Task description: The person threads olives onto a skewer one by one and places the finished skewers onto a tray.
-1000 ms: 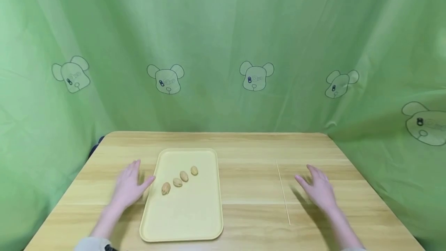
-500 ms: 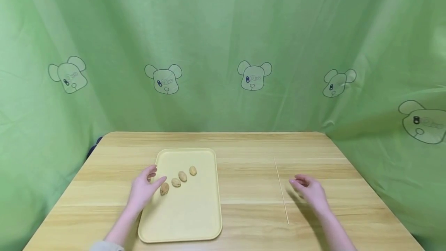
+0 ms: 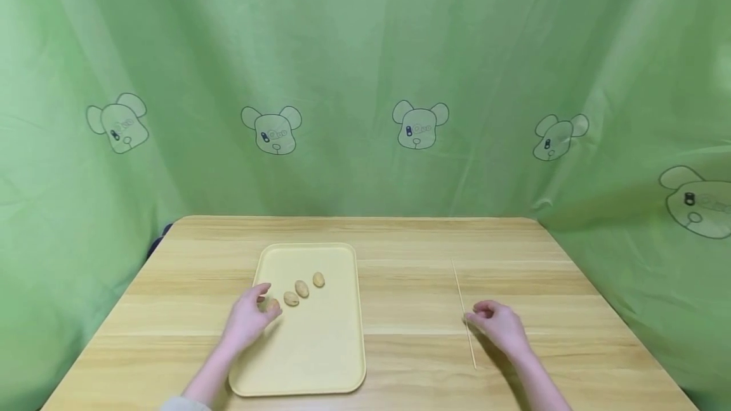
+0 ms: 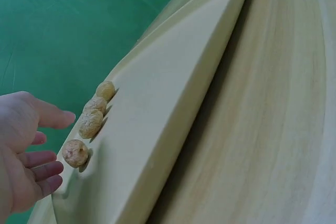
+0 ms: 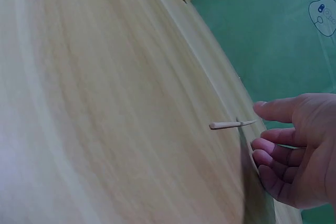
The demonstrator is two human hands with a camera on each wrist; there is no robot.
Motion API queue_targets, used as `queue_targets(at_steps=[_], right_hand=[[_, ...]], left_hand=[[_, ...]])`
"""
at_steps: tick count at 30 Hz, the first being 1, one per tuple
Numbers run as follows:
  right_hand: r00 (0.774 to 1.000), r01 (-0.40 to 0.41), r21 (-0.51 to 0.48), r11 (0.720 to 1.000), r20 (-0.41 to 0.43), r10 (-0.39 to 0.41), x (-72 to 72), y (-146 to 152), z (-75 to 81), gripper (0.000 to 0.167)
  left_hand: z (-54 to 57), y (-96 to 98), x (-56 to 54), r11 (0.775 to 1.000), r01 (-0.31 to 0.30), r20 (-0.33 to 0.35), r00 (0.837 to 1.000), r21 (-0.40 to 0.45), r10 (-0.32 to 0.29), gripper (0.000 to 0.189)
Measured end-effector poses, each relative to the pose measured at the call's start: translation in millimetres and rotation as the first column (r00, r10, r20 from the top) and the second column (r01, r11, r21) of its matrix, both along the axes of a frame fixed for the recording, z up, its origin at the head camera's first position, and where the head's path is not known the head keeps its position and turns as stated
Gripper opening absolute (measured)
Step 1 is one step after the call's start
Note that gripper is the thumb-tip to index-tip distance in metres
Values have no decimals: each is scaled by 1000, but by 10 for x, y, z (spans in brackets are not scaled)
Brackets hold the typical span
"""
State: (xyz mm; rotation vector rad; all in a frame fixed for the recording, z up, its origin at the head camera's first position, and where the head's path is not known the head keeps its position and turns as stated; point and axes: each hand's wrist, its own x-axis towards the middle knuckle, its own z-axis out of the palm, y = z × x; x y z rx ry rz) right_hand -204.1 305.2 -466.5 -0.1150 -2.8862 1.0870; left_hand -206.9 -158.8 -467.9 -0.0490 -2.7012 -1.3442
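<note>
Right now your left hand [image 3: 248, 316] is over the left edge of the pale yellow tray [image 3: 320, 347], in the lower left of the head frame. Its grip is apart, thumb and fingers spread about the nearest nut [image 3: 273, 305]; you cannot tell whether any fingertip touches it. That nut lies in the tray, partly hidden by your thumb in the head frame and at the lower left of the left-wrist frame. A second nut [image 3: 291, 299], a third nut [image 3: 301, 288] and a fourth nut [image 3: 318, 279] run from it in a slanting row toward the tray's upper right. At lower right of the head frame, your right hand [image 3: 501, 325] is at the thin stick [image 3: 459, 287], which lies lengthwise on the wood-grain desk [image 3: 411, 309]. That grip is apart too, thumb clear of loosely bent fingers; contact with the stick is unclear. A green curtain [image 3: 342, 49] with bear-head outlines fills the upper frame.
</note>
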Motion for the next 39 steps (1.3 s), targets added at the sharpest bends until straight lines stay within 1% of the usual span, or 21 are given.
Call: queue_targets(at_steps=[4, 9, 12, 15, 19, 23, 27, 33, 36, 39], right_hand=[[1000, -1, 44, 999, -12, 2, 14, 6, -29, 41], [1000, -1, 58, 998, -3, 1, 31, -10, -33, 39], [1000, -4, 68, 998, 6, 4, 41, -29, -28, 37], [1000, -12, 94, 995, -3, 12, 53, -49, -23, 32], [1000, -21, 122, 992, -14, 23, 63, -69, -21, 22], [1000, -25, 133, 991, 3, 25, 65, -74, -22, 14], [1000, -21, 146, 989, 14, 19, 70, -74, -18, 13], [999, 6, 133, 991, 44, -12, 76, -82, -6, 10], [999, 7, 150, 989, 45, -14, 75, -85, -2, 11], [1000, -9, 200, 980, 20, 5, 76, -85, -3, 11]], left_hand=[[-33, 24, -7, 1000, 5, -1, 1000, -20, -6, 58], [-63, 39, -8, 999, 9, -11, 1000, -34, -10, 57], [-81, 46, -9, 998, 11, -17, 1000, -58, -12, 55], [-97, 51, -17, 997, 6, -20, 1000, -72, -8, 53], [-106, 57, -38, 996, -4, -25, 1000, -87, 2, 48], [-116, 55, -61, 993, -5, -35, 999, -116, 1, 39], [-125, 48, -67, 991, -6, -50, 999, -131, -1, 34], [-118, 37, -59, 991, -13, -75, 997, -135, 3, 32], [-111, 33, -54, 992, -15, -73, 997, -124, 6, 32], [-111, 30, -48, 994, -18, -61, 998, -109, 11, 33]])
